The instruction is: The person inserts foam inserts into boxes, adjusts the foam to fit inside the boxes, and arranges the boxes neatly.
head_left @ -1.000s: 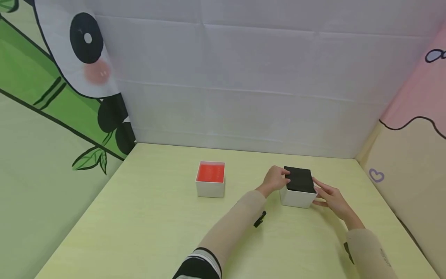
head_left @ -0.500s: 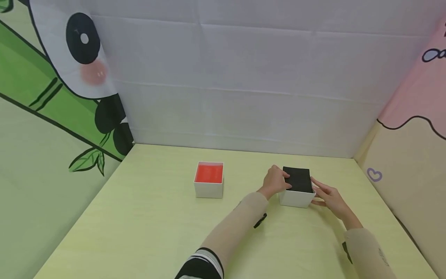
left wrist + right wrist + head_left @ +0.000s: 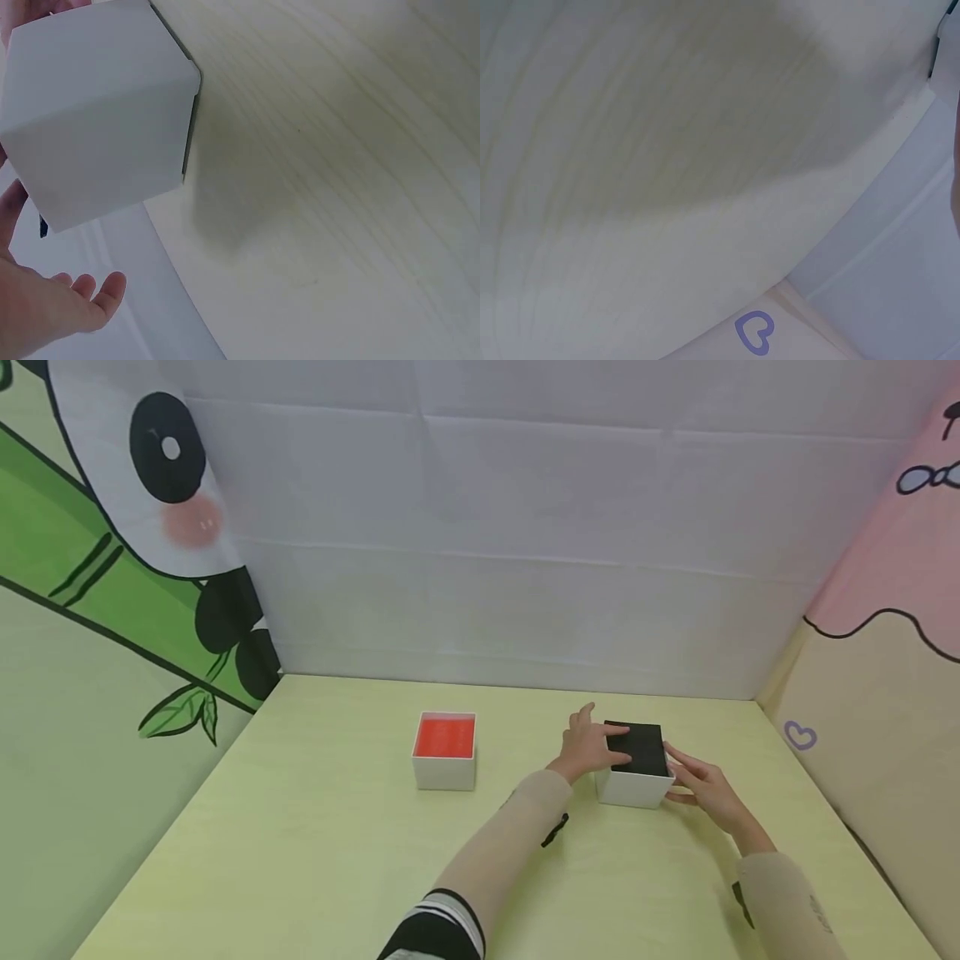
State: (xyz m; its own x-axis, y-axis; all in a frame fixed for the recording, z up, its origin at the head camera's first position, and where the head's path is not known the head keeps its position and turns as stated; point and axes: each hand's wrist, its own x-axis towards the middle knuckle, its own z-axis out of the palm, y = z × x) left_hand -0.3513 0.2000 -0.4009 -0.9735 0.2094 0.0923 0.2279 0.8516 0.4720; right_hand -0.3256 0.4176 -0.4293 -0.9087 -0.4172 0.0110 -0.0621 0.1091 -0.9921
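Observation:
A white box [image 3: 628, 788] with a flat black piece [image 3: 638, 748] on top stands at the right of the table. From the left, my left hand [image 3: 584, 746] reaches over the black piece, two straight digits touching it and the other fingers raised. In the left wrist view, the left hand [image 3: 56, 306] shows beside the white box [image 3: 97, 120], fingers apart from it. On the box's right side lies my right hand [image 3: 708, 787], its fingers extended along the wall. Only a sliver of the right hand [image 3: 956, 180] shows in the right wrist view.
Another white box [image 3: 444, 772], with a red surface [image 3: 446, 737] inside its rim, stands to the left on the pale yellow table [image 3: 315, 827]. A white backdrop [image 3: 487, 527] rises behind the table, with printed panels at both sides.
My left hand's fingers have spread, with the outer ones lifting up from the black piece. My right hand stays against the box. The head view has shifted slightly.

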